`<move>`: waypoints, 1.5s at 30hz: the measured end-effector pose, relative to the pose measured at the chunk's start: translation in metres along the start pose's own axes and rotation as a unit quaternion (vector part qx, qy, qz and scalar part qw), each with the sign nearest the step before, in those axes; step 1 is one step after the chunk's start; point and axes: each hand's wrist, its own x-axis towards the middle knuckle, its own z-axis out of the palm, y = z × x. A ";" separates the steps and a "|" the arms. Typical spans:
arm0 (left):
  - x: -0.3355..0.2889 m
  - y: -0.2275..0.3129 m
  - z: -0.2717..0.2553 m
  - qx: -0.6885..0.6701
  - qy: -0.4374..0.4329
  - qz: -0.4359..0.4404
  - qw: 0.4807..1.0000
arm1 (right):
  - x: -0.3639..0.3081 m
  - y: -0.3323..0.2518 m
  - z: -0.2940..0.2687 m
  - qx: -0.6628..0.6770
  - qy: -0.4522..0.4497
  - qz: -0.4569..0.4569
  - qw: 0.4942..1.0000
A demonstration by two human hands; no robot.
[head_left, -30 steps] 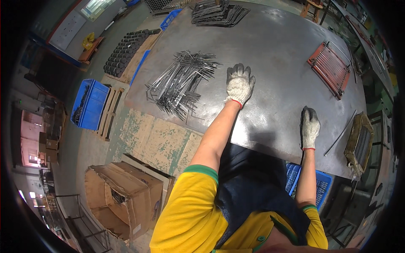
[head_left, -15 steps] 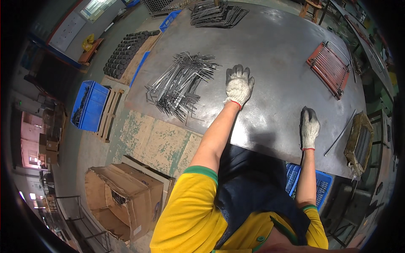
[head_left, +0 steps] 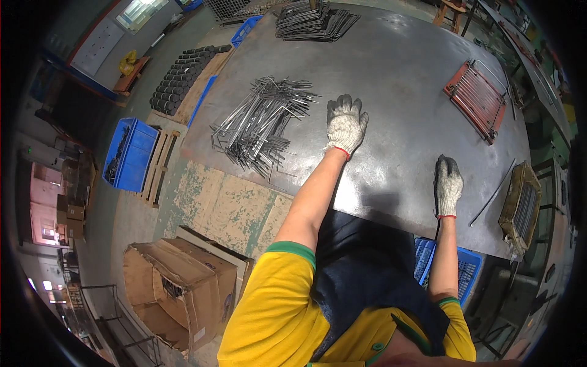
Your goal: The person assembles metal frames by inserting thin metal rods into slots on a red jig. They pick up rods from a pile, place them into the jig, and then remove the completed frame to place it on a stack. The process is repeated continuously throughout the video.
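My left hand (head_left: 347, 125), in a pale knitted glove with dark-coated fingers, rests palm down on the metal tabletop (head_left: 403, 79). Its fingers are a little apart, and it holds nothing. Left of it lies a loose pile of bent metal rods (head_left: 263, 122), not touching the hand. My right hand (head_left: 450, 186), gloved alike, rests near the table's front edge with its fingers drawn together and curled. No object shows in it, though the palm side is hidden. A single thin rod (head_left: 493, 192) lies to its right.
A red rack with metal bars (head_left: 478, 101) lies at the table's right side. More bent rods (head_left: 315, 23) are stacked at the far edge. A worn tray of rods (head_left: 521, 208) stands at the right. A blue bin (head_left: 136, 156) and a cardboard box (head_left: 202, 275) stand left.
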 end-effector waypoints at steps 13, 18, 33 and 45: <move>0.002 0.002 -0.001 -0.015 -0.003 -0.001 1.000 | 0.002 0.016 0.008 -0.064 0.074 -0.137 0.986; 0.001 0.000 0.001 -0.007 0.007 0.004 1.000 | 0.001 0.016 0.008 -0.054 0.051 -0.093 0.993; 0.000 -0.001 0.002 -0.003 -0.010 -0.003 1.000 | -0.001 -0.001 0.001 0.007 0.029 -0.020 0.999; 0.001 -0.001 0.002 -0.017 0.008 0.006 1.000 | 0.002 0.020 0.011 0.003 0.060 -0.089 0.994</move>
